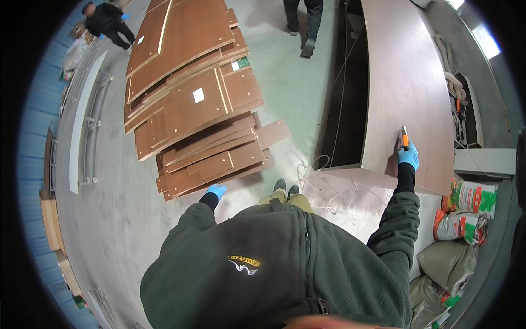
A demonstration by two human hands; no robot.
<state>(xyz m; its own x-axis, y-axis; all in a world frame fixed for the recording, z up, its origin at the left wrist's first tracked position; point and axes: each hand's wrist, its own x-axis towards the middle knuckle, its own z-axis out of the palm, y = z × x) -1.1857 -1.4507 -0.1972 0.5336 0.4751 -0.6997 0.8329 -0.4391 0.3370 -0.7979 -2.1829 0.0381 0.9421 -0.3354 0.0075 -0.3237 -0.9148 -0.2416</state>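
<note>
My right hand (408,156), in a blue glove, is closed around an orange-handled utility knife (405,138) pointing away from me. It is over the pale brown top of a large wooden cabinet (408,88), whose left side opens onto a dark interior. My left hand (217,191), also gloved in blue, hangs low beside the near end of a stack of reddish-brown wooden panels (224,164). Its fingers look loosely extended and nothing shows in them. Pale strips and white labels lie on the panels.
Thin white cord (334,200) loops over the floor by my feet. Filled sacks (449,263) lie at the right, below a coiled hose (452,82). A long white panel (87,120) stands left. One person (107,23) is at far left; another's legs (309,24) show ahead.
</note>
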